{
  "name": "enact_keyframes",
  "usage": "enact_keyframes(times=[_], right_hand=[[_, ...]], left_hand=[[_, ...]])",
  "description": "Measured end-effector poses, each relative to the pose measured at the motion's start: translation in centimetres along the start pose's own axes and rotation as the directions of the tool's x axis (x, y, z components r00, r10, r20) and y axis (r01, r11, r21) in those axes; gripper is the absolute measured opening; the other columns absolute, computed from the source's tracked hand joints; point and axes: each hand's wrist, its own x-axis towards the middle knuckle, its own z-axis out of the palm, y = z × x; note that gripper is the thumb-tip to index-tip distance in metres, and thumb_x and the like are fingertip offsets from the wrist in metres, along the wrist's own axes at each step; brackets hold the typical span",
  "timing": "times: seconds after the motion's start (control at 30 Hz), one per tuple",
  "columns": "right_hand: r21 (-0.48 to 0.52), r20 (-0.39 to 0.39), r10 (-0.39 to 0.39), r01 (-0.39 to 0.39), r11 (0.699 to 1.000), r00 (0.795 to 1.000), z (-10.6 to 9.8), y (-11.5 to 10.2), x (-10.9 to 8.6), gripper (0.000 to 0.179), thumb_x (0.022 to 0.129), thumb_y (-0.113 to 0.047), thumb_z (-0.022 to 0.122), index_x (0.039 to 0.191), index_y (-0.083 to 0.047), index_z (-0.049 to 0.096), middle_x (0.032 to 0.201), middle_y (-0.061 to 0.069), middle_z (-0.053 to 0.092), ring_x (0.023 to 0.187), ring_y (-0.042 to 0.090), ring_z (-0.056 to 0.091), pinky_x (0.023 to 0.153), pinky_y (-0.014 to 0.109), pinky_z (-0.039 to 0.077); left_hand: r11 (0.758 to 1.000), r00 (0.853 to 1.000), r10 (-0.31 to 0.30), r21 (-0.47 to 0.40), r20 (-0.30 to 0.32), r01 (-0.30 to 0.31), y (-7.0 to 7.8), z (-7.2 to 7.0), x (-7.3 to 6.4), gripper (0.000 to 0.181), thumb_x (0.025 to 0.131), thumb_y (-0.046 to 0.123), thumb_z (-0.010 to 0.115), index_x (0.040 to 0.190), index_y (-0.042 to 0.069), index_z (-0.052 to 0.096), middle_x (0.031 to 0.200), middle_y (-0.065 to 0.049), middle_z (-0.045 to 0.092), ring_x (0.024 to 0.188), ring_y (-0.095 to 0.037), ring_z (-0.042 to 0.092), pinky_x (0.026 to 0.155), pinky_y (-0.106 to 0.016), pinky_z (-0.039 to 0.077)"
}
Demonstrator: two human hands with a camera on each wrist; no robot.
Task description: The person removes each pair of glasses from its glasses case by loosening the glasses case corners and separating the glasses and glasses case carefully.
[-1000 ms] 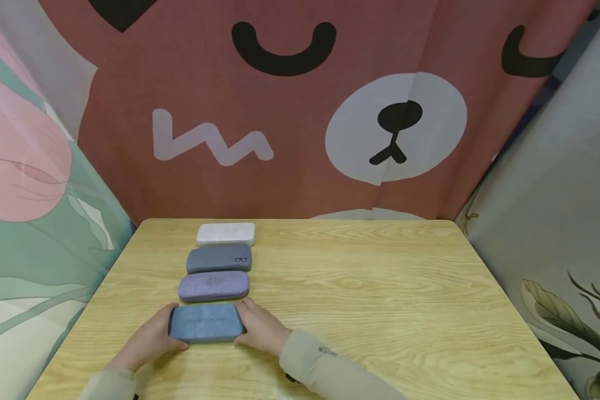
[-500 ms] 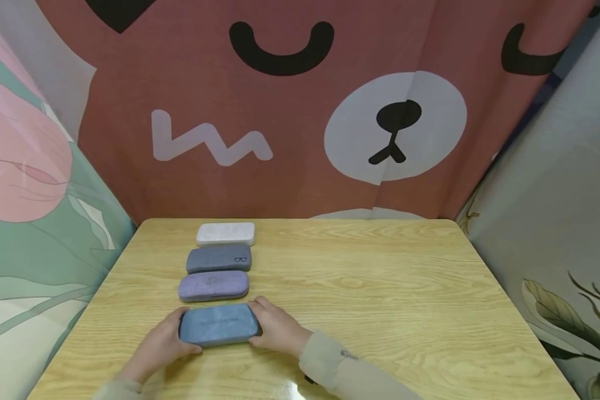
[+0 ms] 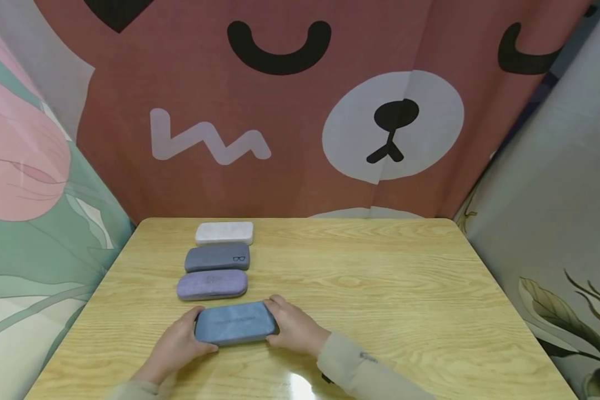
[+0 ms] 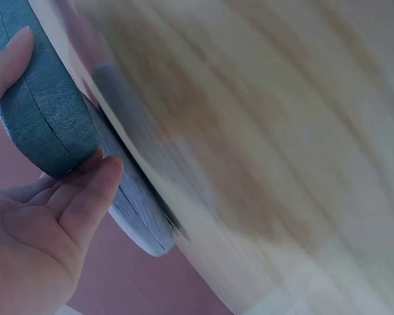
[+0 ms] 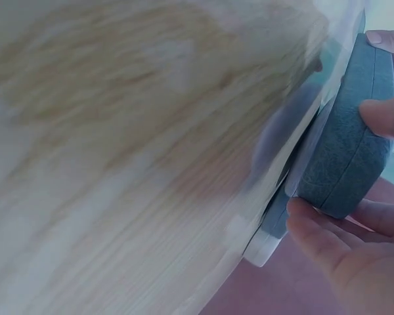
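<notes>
The blue case (image 3: 236, 324) and the 2 hands (image 3: 298, 329) gripping it have shifted to the person's right.

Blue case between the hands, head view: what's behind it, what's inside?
Behind the blue case, farther across the table: purple case, then grey case, then white case. Inside can't be seen; the blue case is closed.

Closed blue case (image 3: 236, 323), slightly askew, near purple case (image 3: 212, 284)
</notes>
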Motion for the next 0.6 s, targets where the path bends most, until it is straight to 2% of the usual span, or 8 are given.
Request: enact_keyframes(times=[0.3, 0.6], right_hand=[[0.024, -0.006, 0.03, -0.029, 0.999, 1.0, -0.5, 0.9, -1.1, 0.072, 0.081, -0.018, 0.079, 0.139, 0.007, 0.044, 0.135, 0.014, 0.047, 0.118, 0.023, 0.054, 0.098, 0.032, 0.046], [0.021, -0.027, 0.026, -0.026, 0.999, 0.999, -1.1, 1.5, -2.2, 0.074, 0.08, -0.016, 0.08, 0.138, 0.009, 0.043, 0.134, 0.016, 0.047, 0.114, 0.025, 0.056, 0.094, 0.03, 0.049]], left_hand=[[0.998, 0.999, 0.036, -0.058, -0.011, -0.037, 0.9, 0.8, 0.7, 0.095, 0.06, 0.024, 0.093, 0.13, -0.017, 0.045, 0.126, -0.034, 0.053, 0.117, -0.046, 0.052, 0.097, -0.055, 0.042], [0.994, 0.996, 0.08, -0.069, -0.027, -0.082, 2.0, 1.4, 1.2, 0.095, 0.057, 0.021, 0.094, 0.129, -0.018, 0.046, 0.124, -0.034, 0.055, 0.116, -0.045, 0.053, 0.098, -0.054, 0.042]])
